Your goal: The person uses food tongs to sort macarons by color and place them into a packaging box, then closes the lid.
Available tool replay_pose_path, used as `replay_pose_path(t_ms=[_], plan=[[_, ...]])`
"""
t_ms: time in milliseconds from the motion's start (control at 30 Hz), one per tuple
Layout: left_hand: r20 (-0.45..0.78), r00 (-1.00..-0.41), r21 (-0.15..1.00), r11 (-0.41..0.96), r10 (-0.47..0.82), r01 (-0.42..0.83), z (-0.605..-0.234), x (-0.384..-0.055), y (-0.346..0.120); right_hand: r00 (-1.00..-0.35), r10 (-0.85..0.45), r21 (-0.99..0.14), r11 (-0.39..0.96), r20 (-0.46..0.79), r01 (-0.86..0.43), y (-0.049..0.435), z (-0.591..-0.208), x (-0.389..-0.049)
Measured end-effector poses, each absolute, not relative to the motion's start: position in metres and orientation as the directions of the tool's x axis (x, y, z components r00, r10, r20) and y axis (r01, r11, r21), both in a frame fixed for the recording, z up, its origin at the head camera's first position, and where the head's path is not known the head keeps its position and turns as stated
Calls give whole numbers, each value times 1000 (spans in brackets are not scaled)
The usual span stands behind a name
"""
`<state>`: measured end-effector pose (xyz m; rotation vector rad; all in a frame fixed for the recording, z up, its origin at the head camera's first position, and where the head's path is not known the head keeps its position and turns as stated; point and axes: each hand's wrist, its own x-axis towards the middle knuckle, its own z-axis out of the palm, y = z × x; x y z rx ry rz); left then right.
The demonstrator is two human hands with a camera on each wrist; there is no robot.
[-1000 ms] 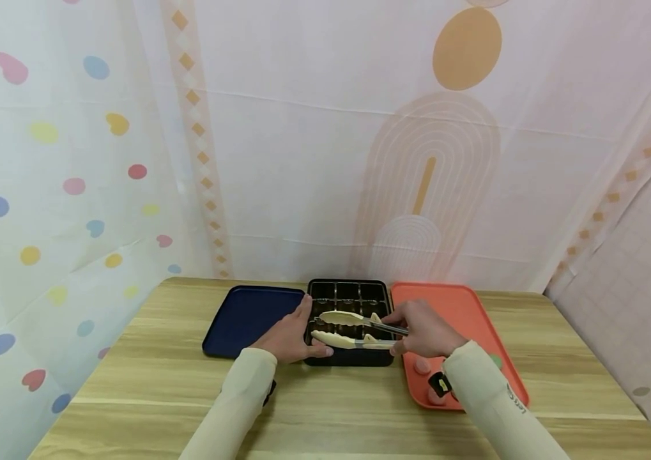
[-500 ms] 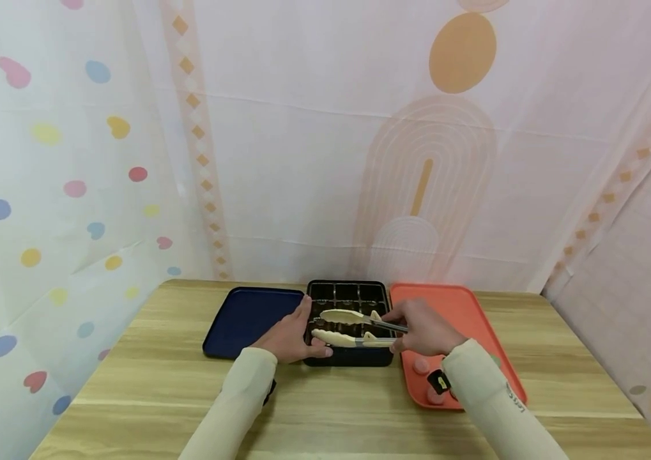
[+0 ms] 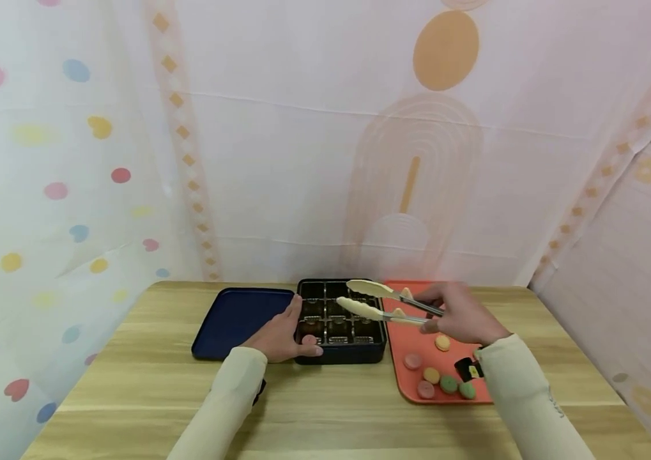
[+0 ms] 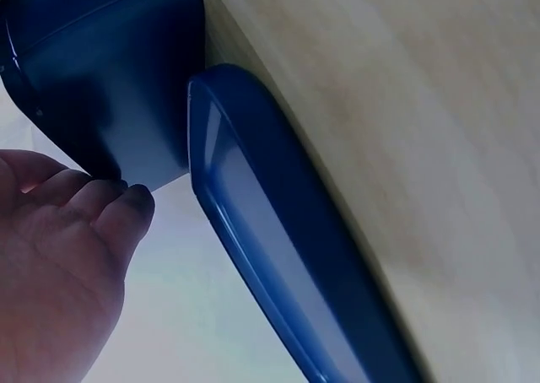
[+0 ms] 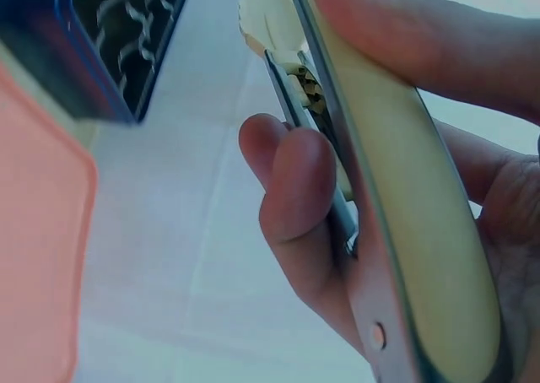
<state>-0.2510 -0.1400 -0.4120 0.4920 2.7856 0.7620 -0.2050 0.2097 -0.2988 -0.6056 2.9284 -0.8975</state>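
My left hand steadies the black compartment box. Its thumb lies along the near wall and its straight fingers against the left side; fingertips touch the wall in the left wrist view. A pink macaron sits in the box's near-left compartment, partly hidden. My right hand holds cream-tipped metal tongs by the arms, thumb on one and fingers on the other in the right wrist view. The tongs are spread over the box's right part, with nothing between their tips.
Right of the box lies a coral tray bearing pink macarons, yellow macarons and green macarons. My right forearm covers part of it. A dark blue lid lies left of the box. A patterned curtain hangs behind the table.
My right hand has raised the tongs from the box's near-left compartment and moved them right and away from me. The pink macaron there now shows. My left hand stays at the box.
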Motion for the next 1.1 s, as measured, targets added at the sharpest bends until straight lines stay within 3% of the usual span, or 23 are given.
replay_pose_path(t_ms=[300, 667, 1100], plan=[[-120, -920, 524, 811, 374, 261, -408, -250, -145, -950, -305, -521, 800, 73, -297, 249, -302, -178], [-126, -921, 535, 807, 368, 249, -406, -251, -149, -963, -261, -545, 819, -73, -181, 284, -337, -152], [-125, -927, 548, 804, 353, 232, -408, -250, -149, -955, -278, -486, 852, -105, -194, 293, -344, -148]])
